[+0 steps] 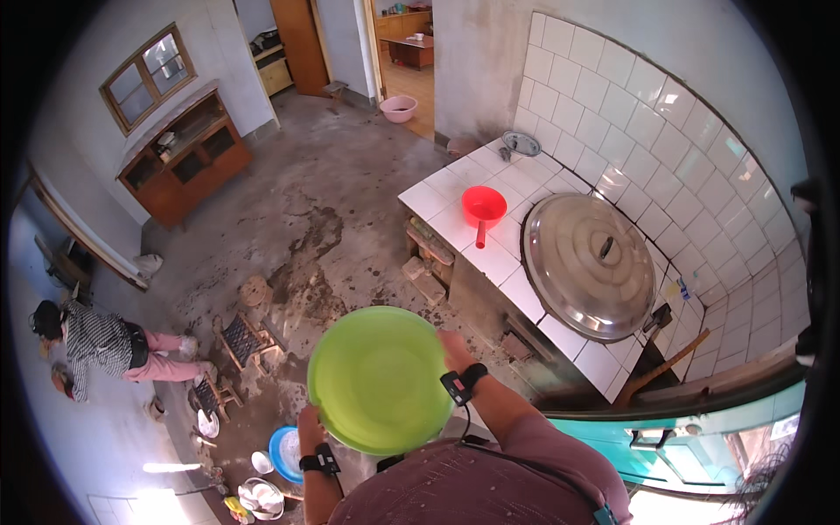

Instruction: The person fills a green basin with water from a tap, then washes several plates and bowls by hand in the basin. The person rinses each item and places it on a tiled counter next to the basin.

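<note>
A large light-green plastic basin (pixel 380 377) is held up in front of my body, above the concrete floor. My left hand (pixel 310 428) grips its lower left rim. On the opposite side, my right hand (pixel 455 351) grips the right rim. No solid thing shows inside the basin; whether it holds clear water I cannot tell. Below my left forearm, a blue basin (pixel 281 453) with whitish content stands on the floor. To the right is a white-tiled stove counter (pixel 505 262), bearing a red plastic dipper (pixel 484 209) and a large domed metal lid (pixel 584 262).
Low woven stools (pixel 246 342) stand on the floor (pixel 367 216), which has wet patches. A person (pixel 108 341) bends near the left wall. A bucket of white dishes (pixel 261 497) sits at lower left, a pink basin (pixel 398 109) by the doorway. A teal door (pixel 682 453) is behind my right arm.
</note>
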`<state>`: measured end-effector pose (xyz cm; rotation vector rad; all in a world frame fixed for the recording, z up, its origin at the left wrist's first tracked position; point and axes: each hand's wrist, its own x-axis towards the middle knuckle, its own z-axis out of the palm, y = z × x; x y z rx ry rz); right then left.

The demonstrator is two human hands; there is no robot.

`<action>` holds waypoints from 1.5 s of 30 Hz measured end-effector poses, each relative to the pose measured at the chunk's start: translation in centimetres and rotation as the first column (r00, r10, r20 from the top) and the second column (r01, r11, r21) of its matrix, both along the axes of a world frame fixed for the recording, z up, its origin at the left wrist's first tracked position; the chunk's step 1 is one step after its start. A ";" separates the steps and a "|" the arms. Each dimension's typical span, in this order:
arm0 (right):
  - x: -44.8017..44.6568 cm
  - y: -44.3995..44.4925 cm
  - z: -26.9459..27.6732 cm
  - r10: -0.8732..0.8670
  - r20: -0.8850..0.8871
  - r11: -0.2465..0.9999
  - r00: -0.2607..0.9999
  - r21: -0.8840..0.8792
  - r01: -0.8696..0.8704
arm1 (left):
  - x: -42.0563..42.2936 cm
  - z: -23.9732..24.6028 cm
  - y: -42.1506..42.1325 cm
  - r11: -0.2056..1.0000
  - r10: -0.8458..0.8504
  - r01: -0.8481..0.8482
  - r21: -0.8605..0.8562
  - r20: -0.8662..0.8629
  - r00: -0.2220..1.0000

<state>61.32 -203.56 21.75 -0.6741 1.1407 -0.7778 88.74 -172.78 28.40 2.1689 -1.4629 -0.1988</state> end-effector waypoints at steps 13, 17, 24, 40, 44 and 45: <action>18.3 -20.3 1.2 -0.013 -0.931 0.645 0.365 -0.287 -0.708 | 24.4 4.0 -29.8 0.913 0.343 -0.302 0.274 -0.917 0.204; 21.2 -26.3 1.5 -0.103 -0.886 0.651 0.453 -0.404 -0.642 | 30.2 4.3 -40.9 0.960 0.272 -0.138 0.244 -0.930 0.248; 26.3 -38.8 0.2 -0.244 -0.911 0.695 0.334 -0.404 -0.595 | 37.8 3.1 -57.0 0.932 0.362 -0.076 0.354 -0.898 0.252; 30.2 -55.6 0.8 -0.900 -0.101 0.406 0.424 0.162 0.900 | 38.3 5.3 -98.9 0.791 0.004 0.590 0.160 -0.966 0.258; 30.2 -57.3 1.7 -0.956 -0.130 0.254 0.262 0.077 0.964 | 34.7 5.2 -109.2 0.636 -0.084 0.746 0.199 -0.943 0.323; 29.8 -57.8 1.9 -0.986 -0.016 0.157 0.167 0.270 0.950 | 33.6 5.1 -111.0 0.613 -0.091 0.770 0.176 -0.953 0.290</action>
